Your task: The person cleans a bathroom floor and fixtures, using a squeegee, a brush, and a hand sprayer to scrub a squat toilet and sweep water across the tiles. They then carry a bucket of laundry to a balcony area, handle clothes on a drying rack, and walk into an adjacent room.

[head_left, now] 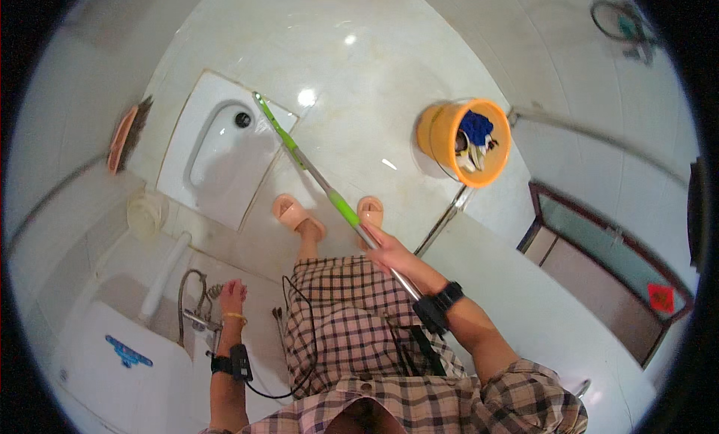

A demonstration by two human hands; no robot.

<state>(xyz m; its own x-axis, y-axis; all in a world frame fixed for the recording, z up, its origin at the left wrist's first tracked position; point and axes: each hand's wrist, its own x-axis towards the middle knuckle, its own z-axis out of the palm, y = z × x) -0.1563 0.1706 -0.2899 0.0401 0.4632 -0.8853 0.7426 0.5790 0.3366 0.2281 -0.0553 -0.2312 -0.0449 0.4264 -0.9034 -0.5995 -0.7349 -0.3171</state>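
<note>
Open floor: wide bare tile between squat pan [217,153] and orange bucket [464,140].
Across the middle: green-handled pole [314,168], slanting from right hand [386,248] to pan's edge.
Left side: tap and hose [196,307] crowd left hand [232,293]; wall close.
Right side: metal rail [442,223], door frame [599,239].
Left wall: brush [126,134] leaning.

A green-and-silver mop pole [314,168] slants from beside the waist to the squat toilet's rim.
</note>
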